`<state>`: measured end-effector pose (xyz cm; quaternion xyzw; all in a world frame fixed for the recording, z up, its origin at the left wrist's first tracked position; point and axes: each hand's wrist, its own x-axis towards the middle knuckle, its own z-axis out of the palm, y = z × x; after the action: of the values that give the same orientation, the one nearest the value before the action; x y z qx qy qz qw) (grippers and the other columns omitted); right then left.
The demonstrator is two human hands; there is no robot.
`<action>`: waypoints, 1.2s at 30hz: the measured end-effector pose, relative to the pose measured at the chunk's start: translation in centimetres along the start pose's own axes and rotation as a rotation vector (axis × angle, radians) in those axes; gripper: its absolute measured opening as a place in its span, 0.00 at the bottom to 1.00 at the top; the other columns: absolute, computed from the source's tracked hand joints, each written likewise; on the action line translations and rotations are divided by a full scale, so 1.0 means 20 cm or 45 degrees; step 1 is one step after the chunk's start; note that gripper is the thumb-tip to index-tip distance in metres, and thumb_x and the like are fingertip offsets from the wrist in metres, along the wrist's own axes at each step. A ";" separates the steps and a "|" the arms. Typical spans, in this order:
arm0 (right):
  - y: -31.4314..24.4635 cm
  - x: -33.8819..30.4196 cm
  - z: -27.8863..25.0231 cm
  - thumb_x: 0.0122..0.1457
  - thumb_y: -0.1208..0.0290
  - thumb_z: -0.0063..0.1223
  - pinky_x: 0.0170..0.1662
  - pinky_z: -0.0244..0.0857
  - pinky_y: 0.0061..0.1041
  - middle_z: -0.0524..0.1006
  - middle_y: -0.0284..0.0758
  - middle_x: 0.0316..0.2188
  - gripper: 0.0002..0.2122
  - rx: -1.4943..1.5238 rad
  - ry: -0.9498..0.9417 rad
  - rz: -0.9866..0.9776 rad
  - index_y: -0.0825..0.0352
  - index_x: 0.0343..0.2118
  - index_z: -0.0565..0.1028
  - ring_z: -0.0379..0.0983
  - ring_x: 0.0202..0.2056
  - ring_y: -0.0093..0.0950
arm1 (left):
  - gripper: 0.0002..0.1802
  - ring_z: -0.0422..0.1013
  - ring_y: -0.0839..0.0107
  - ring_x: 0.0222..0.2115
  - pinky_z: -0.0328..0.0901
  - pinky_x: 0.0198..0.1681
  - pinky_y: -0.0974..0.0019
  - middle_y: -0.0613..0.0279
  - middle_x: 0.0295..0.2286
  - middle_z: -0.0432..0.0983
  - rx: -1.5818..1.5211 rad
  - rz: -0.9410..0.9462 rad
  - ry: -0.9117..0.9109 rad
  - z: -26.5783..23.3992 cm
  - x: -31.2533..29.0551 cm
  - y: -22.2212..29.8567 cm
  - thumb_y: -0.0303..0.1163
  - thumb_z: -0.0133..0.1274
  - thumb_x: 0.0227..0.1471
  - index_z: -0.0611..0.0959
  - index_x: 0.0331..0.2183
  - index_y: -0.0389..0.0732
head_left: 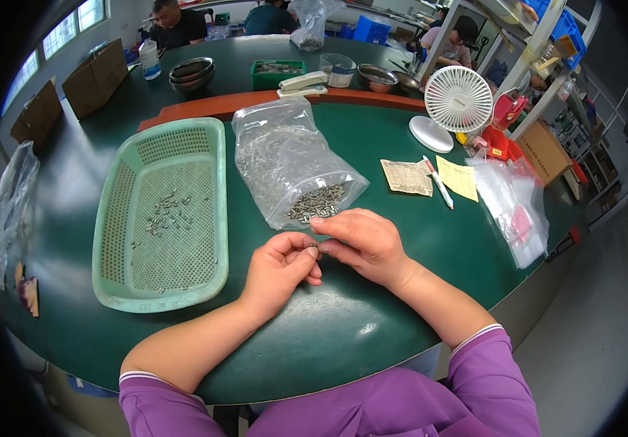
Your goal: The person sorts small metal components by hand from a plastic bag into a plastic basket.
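Note:
My left hand (283, 268) is closed in a pinch, thumb and forefinger on a small metal part (315, 246) that the fingertips mostly cover. From the other side, my right hand (363, 244) meets it, its thumb pressed close to the same part. Just beyond the fingers lies a clear plastic bag (277, 146), its mouth toward me and a heap of small metal cylinders (318, 202) inside the opening. To the left stands a pale green perforated basket (216, 211) with several small metal pieces (168, 213) scattered on its bottom.
Paper slips (407, 178), a marker pen (438, 182) and clear plastic bags (511, 211) lie to the right, near a white fan (458, 99). A red-brown ledge (372, 98) crosses behind, with a stapler (304, 81) and metal bowls (191, 73) around it. Other people sit farther back.

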<state>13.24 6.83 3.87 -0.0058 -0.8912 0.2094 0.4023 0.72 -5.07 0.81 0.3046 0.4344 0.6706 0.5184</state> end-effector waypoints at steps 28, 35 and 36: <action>0.07 -0.01 -0.02 0.57 0.57 0.43 0.33 0.53 0.20 0.63 0.29 0.25 0.12 1.613 -0.064 0.960 0.61 0.27 0.65 0.57 0.28 0.21 | 0.12 0.68 0.78 0.24 0.67 0.28 0.74 0.62 0.28 0.71 -0.036 -0.100 -0.190 -0.01 0.01 -0.03 0.31 0.42 0.56 0.74 0.38 0.34; 0.08 -0.01 -0.02 0.58 0.56 0.41 0.33 0.53 0.21 0.61 0.30 0.25 0.13 1.718 -0.041 0.958 0.61 0.26 0.63 0.56 0.28 0.23 | 0.11 0.69 0.78 0.25 0.67 0.29 0.74 0.61 0.29 0.71 0.021 -0.081 -0.252 -0.03 0.02 -0.04 0.30 0.42 0.55 0.73 0.38 0.34; 0.08 -0.01 -0.02 0.58 0.57 0.42 0.32 0.53 0.21 0.62 0.30 0.25 0.12 1.693 -0.044 0.952 0.61 0.26 0.64 0.56 0.28 0.23 | 0.11 0.69 0.78 0.25 0.67 0.29 0.74 0.61 0.29 0.71 0.037 -0.081 -0.274 -0.03 0.02 -0.04 0.30 0.42 0.55 0.73 0.38 0.34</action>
<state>13.37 8.41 3.30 -0.0606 -0.5223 0.8244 0.2094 0.49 -4.75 -0.11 0.3683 0.3954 0.6110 0.5785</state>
